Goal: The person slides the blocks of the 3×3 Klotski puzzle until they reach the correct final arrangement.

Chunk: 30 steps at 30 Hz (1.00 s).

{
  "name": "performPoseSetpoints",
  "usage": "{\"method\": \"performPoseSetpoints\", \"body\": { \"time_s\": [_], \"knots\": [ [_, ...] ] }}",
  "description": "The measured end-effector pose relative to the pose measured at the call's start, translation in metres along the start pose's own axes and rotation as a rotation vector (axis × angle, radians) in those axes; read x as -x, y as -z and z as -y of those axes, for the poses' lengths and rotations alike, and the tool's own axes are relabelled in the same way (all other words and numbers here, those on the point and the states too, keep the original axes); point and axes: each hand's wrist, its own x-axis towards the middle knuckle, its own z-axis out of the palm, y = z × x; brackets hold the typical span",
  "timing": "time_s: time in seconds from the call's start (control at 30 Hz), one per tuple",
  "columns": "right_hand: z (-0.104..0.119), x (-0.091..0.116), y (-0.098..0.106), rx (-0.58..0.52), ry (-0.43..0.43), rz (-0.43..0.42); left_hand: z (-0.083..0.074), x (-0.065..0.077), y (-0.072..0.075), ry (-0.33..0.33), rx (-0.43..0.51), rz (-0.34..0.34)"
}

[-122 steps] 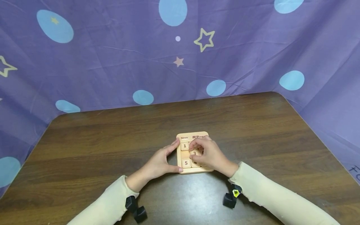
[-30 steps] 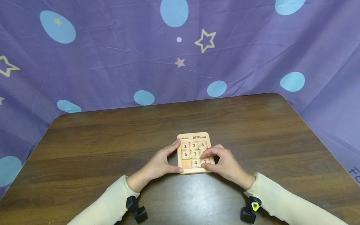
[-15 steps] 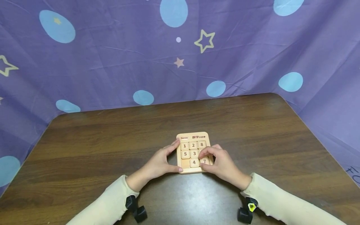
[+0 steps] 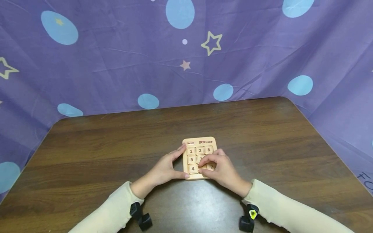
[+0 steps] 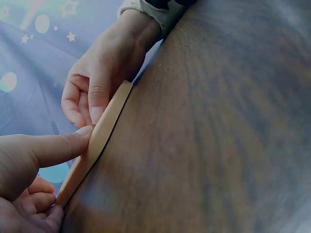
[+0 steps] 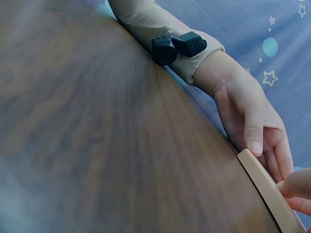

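Note:
A wooden number slide puzzle [image 4: 195,139] lies on the table in the head view. My left hand [image 4: 163,168] holds its left side, thumb at the lower corner and fingers at the upper one. From the right, my right hand [image 4: 225,170] reaches over it, bent thumb and index fingertips at the right edge of the number 4 tile [image 4: 193,169], in the bottom left place. Tiles 1, 2 and 8 form the top row; tile 5 [image 4: 191,159] is below the 1. The right fingers partly cover tiles 3 and 7 and hide the middle row's right place.
The brown wooden table [image 4: 116,139] stretches out around the puzzle. A purple curtain [image 4: 116,64] with blue ovals and stars hangs behind it. Black cameras [image 4: 141,216] are strapped at both cream sleeves.
The right hand has moved left, and the 4 tile has slid from the bottom middle to the bottom left place. Earlier, the 5 went up from there. The left hand has stayed put.

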Motion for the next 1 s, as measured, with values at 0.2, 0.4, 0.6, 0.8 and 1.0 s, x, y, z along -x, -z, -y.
{"method": "performPoseSetpoints", "body": {
  "time_s": [0.2,0.4,0.6,0.8,1.0],
  "knots": [
    [-0.001,0.0,-0.002,-0.002,0.019,-0.001,0.003,-0.001,-0.002,-0.005,0.002,-0.005],
    [-0.003,0.0,0.002,-0.028,0.044,0.016,0.003,0.0,-0.001,0.0,-0.007,-0.006],
    [-0.01,0.0,0.015,-0.077,0.008,0.064,0.003,0.0,-0.002,0.004,-0.008,-0.003],
    [-0.018,0.005,0.031,-0.087,0.019,0.087,0.002,0.0,-0.002,-0.011,0.007,-0.003],
    [-0.025,0.009,0.042,-0.054,0.059,0.087,0.001,0.0,-0.002,-0.01,0.008,-0.007]
  ]
}}
